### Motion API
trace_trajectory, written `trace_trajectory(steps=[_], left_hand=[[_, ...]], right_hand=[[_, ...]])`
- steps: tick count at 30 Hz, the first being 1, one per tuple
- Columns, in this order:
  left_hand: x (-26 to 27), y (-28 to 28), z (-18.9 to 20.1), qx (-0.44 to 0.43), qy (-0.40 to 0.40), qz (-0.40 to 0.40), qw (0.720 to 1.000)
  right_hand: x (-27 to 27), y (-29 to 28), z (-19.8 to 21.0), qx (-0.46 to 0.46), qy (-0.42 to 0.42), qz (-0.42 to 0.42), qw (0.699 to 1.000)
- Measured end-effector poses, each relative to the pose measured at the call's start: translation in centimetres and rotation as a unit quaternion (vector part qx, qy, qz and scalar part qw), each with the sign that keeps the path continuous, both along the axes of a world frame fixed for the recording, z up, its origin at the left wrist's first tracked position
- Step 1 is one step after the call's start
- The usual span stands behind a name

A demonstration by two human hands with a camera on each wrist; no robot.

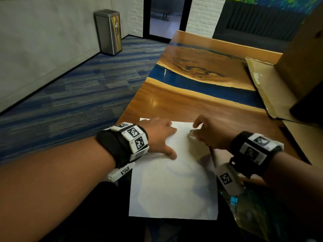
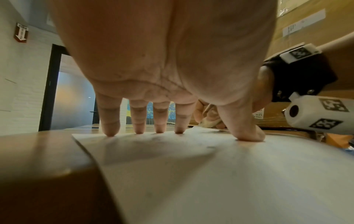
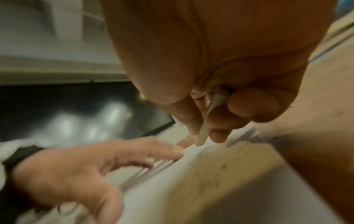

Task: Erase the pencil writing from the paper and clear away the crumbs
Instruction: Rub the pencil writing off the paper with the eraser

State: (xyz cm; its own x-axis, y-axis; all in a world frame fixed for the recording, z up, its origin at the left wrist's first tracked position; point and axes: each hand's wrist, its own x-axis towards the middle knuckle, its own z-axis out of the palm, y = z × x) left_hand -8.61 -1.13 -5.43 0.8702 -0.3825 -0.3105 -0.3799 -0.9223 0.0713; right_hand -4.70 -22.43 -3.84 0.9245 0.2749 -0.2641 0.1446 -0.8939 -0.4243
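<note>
1. Near the lower middle of the head view, a white sheet of paper (image 1: pixel 174 186) lies on the wooden table (image 1: pixel 183 102), its near end hanging past the table's edge.
2. At the sheet's upper left, the left hand (image 1: pixel 157 135) presses down with fingers straight and spread; the left wrist view shows four fingertips (image 2: pixel 111 130) and the thumb planted on the paper, holding it flat.
3. At the sheet's upper right, the right hand (image 1: pixel 211 133) pinches a small whitish eraser (image 1: pixel 191 133) between thumb and fingers. In the right wrist view the eraser (image 3: pixel 210 116) points down at the paper, its tip at or just above the surface; blur prevents telling which.
4. Faint grey marks remain at the middle of the sheet, below the hands, and they may be pencil lines or only shadow. I judge the rubbing to be under way at the upper part of the page and not finished.
5. Small dark specks (image 3: pixel 223 166) lie scattered on the paper in the right wrist view, most likely eraser crumbs. They have not been swept off, so that half of the task looks wholly undone.
6. What seems left: finish any remaining marks, then brush the crumbs away.
</note>
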Motion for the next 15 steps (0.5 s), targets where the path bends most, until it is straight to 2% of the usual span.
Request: trace_trajectory(steps=[2,4,8,10,13,15], left_hand=[[0.0,-0.3,-0.1,-0.002,-0.002,0.003,1.000],[0.1,-0.6,-0.1,0.004,-0.008,0.001,1.000],[0.1,-0.6,0.1,-0.007,-0.005,0.013,1.000],[0.1,-0.7,0.2,0.004,-0.004,0.011,1.000],[-0.2,-0.8,0.3,0.024,-0.002,0.012,1.000],[-0.3,-0.8,0.3,0.023,0.005,0.024,0.999]], right_hand=[[-0.7,1.3,0.1,-0.059,-0.055,0.037,0.996],[-1.5,2.4,0.1,-0.070,-0.074,0.082,0.991],[-2.9,4.1,0.3,-0.077,-0.035,0.171,0.982],[-1.7,3.7,0.7,-0.112,-0.051,0.152,0.981],[1.2,1.7,1.0,-0.135,-0.081,0.055,0.986],[2.9,0.2,0.8,-0.128,-0.070,0.018,0.989]])
